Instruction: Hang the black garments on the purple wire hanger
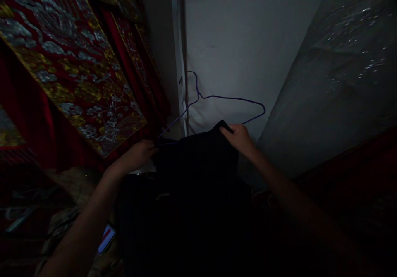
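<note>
A purple wire clothes hanger (229,98) hangs tilted by its hook at the edge of a pale panel, its right end higher than its left. Dark cloth, seemingly a black garment (198,157), lies over the hanger's lower bar. My right hand (240,138) pinches the garment's upper right corner, just below the hanger's right arm. At the upper left edge of the cloth, my left hand (142,155) is closed with its fingertips against the fabric, close to the hanger's left end. The garment's lower part is lost in darkness.
Red cloth with gold and silver embroidery (77,62) hangs at the left. A pale wall panel (242,37) stands behind the hanger. Shiny translucent sheeting (335,74) covers the right side. A lit phone-like screen (106,239) lies low on the left.
</note>
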A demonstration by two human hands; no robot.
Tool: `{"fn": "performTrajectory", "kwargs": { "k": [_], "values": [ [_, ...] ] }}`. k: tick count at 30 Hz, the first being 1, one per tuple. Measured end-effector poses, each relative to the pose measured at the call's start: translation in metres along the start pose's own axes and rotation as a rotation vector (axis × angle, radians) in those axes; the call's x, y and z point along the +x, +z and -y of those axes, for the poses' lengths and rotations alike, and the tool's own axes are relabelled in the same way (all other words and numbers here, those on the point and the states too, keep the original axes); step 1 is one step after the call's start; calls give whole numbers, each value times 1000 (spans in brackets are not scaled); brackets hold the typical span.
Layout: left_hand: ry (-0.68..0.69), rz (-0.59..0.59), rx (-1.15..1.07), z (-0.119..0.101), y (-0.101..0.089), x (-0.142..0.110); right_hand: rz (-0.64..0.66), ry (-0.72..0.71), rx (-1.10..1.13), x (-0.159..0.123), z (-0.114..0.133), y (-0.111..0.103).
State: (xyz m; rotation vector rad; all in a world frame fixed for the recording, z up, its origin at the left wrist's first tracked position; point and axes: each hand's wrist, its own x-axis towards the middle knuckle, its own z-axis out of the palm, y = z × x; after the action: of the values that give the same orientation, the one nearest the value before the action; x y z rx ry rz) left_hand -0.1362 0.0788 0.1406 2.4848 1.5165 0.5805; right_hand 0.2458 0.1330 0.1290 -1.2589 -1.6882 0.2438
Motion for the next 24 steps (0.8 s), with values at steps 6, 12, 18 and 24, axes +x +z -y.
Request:
{"fn": "performTrajectory", "kwargs": {
  "k": [6,12,18,24],
  "values": [
    [237,-367,51,-32,-31,25,71,13,116,-17,20,12],
    [323,-532,-155,-49,-23,59,254,-192,245,-54,38,22],
    [256,-538,-56,-41,-22,69,-333,-211,5,-49,27,-38],
    [260,-573,66,-36,-36,64,-25,74,202,-12,23,-92]
  ]
}}
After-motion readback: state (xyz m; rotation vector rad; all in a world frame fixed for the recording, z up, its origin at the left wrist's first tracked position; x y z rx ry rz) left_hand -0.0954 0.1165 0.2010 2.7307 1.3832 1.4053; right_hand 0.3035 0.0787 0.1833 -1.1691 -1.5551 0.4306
